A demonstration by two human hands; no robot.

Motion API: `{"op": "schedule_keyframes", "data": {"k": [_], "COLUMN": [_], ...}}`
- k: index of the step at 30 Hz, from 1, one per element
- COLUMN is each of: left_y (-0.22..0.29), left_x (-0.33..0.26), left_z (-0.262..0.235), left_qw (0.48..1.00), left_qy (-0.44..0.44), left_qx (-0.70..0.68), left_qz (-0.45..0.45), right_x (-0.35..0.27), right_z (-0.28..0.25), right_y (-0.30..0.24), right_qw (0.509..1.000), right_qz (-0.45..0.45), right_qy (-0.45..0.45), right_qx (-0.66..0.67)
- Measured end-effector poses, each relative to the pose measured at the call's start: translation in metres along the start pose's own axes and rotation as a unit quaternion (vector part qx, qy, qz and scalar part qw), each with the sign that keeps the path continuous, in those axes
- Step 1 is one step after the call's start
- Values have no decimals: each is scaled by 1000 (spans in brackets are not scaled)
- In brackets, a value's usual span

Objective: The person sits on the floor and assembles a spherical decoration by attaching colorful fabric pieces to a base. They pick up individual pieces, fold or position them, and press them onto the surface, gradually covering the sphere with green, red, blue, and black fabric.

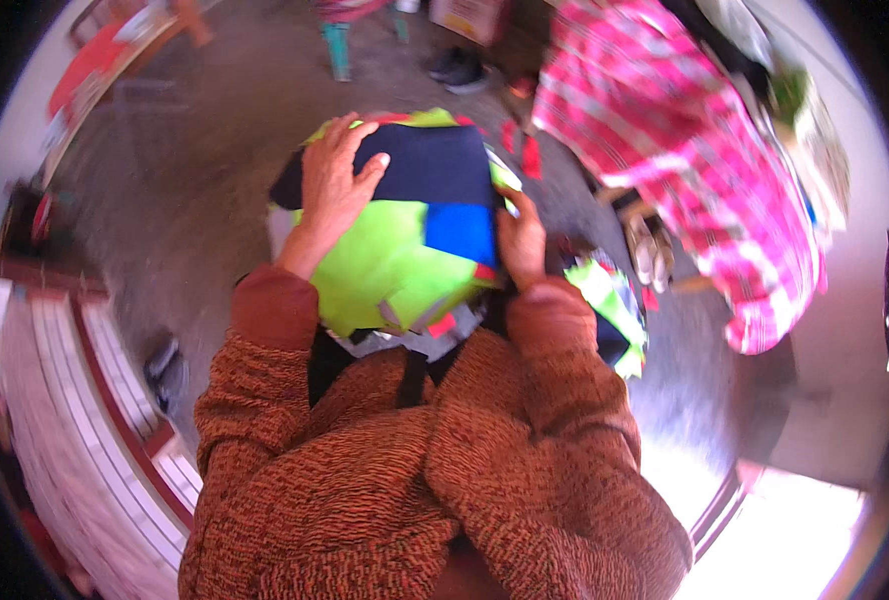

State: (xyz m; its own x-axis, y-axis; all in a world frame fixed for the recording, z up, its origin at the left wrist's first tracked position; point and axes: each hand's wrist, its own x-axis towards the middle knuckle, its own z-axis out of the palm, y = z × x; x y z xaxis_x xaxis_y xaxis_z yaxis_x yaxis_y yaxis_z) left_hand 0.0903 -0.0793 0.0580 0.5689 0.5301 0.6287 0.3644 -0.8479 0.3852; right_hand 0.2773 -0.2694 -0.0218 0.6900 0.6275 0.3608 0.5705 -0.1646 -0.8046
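A stack of cloth pieces (380,255) in lime green, navy and blue, with bits of red at the edges, sits in front of my body. My left hand (340,180) lies on its upper left part, fingers stretched out over the navy piece. At the right edge, my right hand (522,235) grips the side of the stack; its thumb side shows, while most of its fingers are hidden. What supports the stack is mostly covered; some grey and black material shows under its near edge.
More green, white and navy cloth (610,310) lies low to my right. Beyond it are light shoes (650,250) and a pink checked cloth (665,150) draped over furniture. Dark shoes (460,72) and a teal-legged stool (337,50) stand ahead. Another dark shoe (168,375) is at left.
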Motion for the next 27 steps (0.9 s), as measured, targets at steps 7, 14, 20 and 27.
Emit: {"op": "schedule_keyframes", "data": {"k": [7,14,20,27], "left_y": [35,37,38,43], "left_x": [-17,-15,-14,-9], "left_z": [59,61,64,62], "left_qw": [958,953,949,947], "left_qy": [-212,-238,-250,-260], "left_qx": [191,185,186,182], "left_qz": [34,44,44,48], "right_x": [1,-7,-80,-233], "right_z": [-11,-59,-123,-127], "right_y": [3,30,143,280], "right_qw": [993,930,879,724], "right_qz": [-12,43,301,521], "right_qy": [69,155,203,295], "right_qx": [99,330,309,342]}}
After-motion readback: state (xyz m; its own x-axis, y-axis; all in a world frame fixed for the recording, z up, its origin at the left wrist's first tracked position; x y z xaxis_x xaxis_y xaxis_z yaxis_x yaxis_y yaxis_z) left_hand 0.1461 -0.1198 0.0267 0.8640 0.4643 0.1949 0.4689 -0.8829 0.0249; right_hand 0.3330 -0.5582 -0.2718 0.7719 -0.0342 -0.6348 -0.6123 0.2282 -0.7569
